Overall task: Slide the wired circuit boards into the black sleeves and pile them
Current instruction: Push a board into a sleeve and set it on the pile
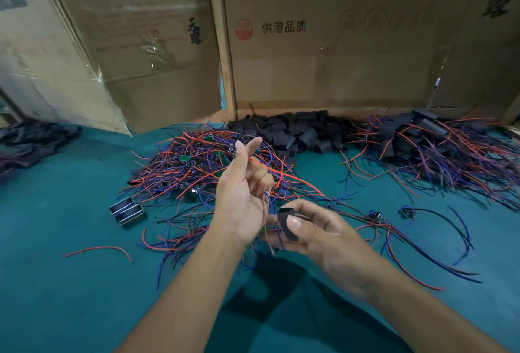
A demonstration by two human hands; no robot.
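1. While a heap of sleeved boards [439, 141] already lies at the far right of the worktop [70, 212], the tangle of bare wired circuit boards [202, 167] in the middle looks larger; loose black sleeves [295, 130] wait behind it; much seems left.
2. Right hand [318, 234] pinches one black sleeve [287, 224] between thumb and fingers, held above the worktop.
3. Left hand [242, 198], palm up, grips wires [267, 206] in curled lower fingers; thumb and forefinger point up; its board is not visible.

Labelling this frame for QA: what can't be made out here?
- Head view: whether a board hangs on the wires in the left hand; palm and motion blur hide it.
- Black sleeve in the right hand grip: thumb covers it, contents unseen.
- Dark heap far left: blurred, cut by edge.
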